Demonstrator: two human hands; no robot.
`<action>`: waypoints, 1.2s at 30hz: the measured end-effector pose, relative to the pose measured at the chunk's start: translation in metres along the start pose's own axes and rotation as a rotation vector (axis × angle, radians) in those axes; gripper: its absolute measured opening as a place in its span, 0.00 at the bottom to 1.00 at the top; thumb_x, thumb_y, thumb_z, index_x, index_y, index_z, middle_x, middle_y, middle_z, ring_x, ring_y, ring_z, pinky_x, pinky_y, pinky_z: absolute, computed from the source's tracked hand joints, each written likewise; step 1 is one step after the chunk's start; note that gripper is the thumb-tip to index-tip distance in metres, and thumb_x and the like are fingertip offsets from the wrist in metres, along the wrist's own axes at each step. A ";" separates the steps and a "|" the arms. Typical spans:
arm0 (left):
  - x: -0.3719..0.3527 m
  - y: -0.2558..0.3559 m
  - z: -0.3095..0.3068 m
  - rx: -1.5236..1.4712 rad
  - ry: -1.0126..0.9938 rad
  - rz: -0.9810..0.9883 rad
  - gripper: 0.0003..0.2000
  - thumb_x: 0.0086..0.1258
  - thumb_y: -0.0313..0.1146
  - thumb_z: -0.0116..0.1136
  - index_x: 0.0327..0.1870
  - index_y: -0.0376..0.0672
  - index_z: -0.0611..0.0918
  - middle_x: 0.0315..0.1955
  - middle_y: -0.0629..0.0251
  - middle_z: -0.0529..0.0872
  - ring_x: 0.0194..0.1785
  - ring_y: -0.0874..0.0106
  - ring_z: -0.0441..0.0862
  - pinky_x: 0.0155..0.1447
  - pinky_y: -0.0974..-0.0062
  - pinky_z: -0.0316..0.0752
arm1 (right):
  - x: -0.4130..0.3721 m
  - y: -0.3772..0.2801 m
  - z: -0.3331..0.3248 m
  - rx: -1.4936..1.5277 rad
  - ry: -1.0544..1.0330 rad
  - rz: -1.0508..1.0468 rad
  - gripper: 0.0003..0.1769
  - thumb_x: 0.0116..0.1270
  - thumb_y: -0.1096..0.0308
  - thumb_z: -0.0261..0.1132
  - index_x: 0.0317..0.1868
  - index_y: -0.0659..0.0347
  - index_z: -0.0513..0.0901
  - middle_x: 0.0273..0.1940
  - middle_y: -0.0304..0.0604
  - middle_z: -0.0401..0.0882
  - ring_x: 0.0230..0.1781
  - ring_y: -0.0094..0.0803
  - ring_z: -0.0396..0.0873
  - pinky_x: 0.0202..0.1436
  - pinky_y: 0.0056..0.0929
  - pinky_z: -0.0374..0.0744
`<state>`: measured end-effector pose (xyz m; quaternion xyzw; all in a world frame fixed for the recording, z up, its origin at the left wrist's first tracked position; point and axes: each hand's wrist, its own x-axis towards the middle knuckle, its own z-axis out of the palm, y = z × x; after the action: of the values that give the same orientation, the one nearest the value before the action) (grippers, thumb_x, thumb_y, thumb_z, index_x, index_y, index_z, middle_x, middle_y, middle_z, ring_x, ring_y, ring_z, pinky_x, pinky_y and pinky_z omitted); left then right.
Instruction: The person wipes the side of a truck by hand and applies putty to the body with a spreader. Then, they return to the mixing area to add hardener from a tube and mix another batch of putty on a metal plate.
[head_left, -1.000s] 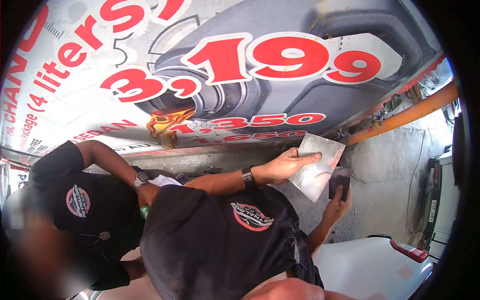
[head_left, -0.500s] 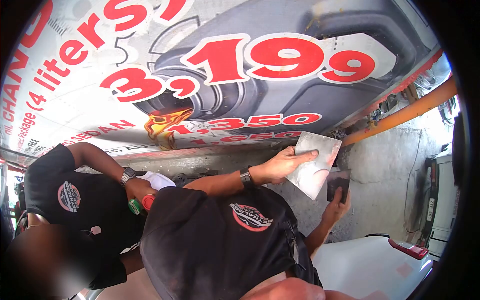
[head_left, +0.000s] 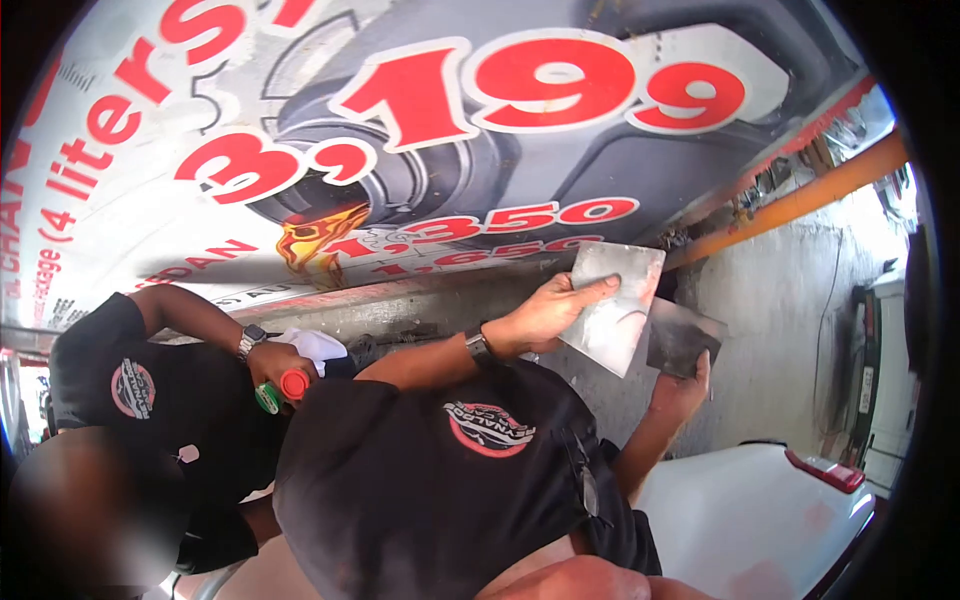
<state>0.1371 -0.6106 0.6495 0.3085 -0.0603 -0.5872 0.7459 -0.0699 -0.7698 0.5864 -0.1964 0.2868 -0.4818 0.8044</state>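
Note:
My left hand (head_left: 550, 312), with a dark watch on its wrist, holds a pale, flat metal plate (head_left: 617, 315) by one edge. Its thumb lies flat over the plate, whose surface carries a pinkish smear. Slightly lower and to the right, my right hand (head_left: 685, 388) grips a smaller, dark, smudged flat plate (head_left: 684, 335) from below. The two plates sit close side by side, the pale one overlapping the dark one's left edge in this view. Fingers of both hands are partly hidden behind the plates. Sunglasses (head_left: 587, 492) hang at my shirt front.
At left, another person in a black shirt (head_left: 75, 365) holds a red round cap (head_left: 294, 383) and a green disc (head_left: 267, 398) near a white cloth (head_left: 316, 344). A large price banner (head_left: 520, 180) stands ahead. A white car (head_left: 735, 520) is close at right; an orange bar (head_left: 790, 215) runs beyond.
The dark plate has swung out from behind the pale one and shows more of its face. Both plates sit further left and higher. The banner has shifted up and left in view.

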 end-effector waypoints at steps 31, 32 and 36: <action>-0.015 -0.017 -0.012 0.199 0.032 0.001 0.16 0.77 0.39 0.56 0.57 0.37 0.80 0.47 0.66 0.86 0.46 0.77 0.84 0.49 0.74 0.80 | -0.058 0.029 0.020 -0.169 -0.627 0.242 0.40 0.77 0.36 0.35 0.75 0.61 0.57 0.72 0.46 0.64 0.73 0.39 0.62 0.72 0.48 0.62; -0.015 -0.017 -0.012 0.185 0.034 0.005 0.17 0.77 0.39 0.56 0.57 0.37 0.80 0.47 0.65 0.86 0.46 0.77 0.84 0.49 0.74 0.81 | -0.058 0.028 0.020 -0.233 -0.635 0.228 0.41 0.77 0.36 0.36 0.75 0.60 0.57 0.72 0.46 0.64 0.73 0.39 0.62 0.72 0.48 0.63; -0.013 -0.016 -0.010 0.192 0.046 -0.019 0.17 0.77 0.39 0.56 0.58 0.36 0.79 0.48 0.65 0.86 0.47 0.75 0.84 0.50 0.73 0.81 | -0.057 0.029 0.007 -0.218 -0.463 0.241 0.35 0.79 0.43 0.42 0.71 0.63 0.64 0.67 0.48 0.71 0.67 0.41 0.70 0.68 0.46 0.68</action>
<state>0.1237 -0.5965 0.6366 0.3924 -0.0964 -0.5786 0.7085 -0.0669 -0.7057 0.5897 -0.3513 0.1669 -0.2915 0.8740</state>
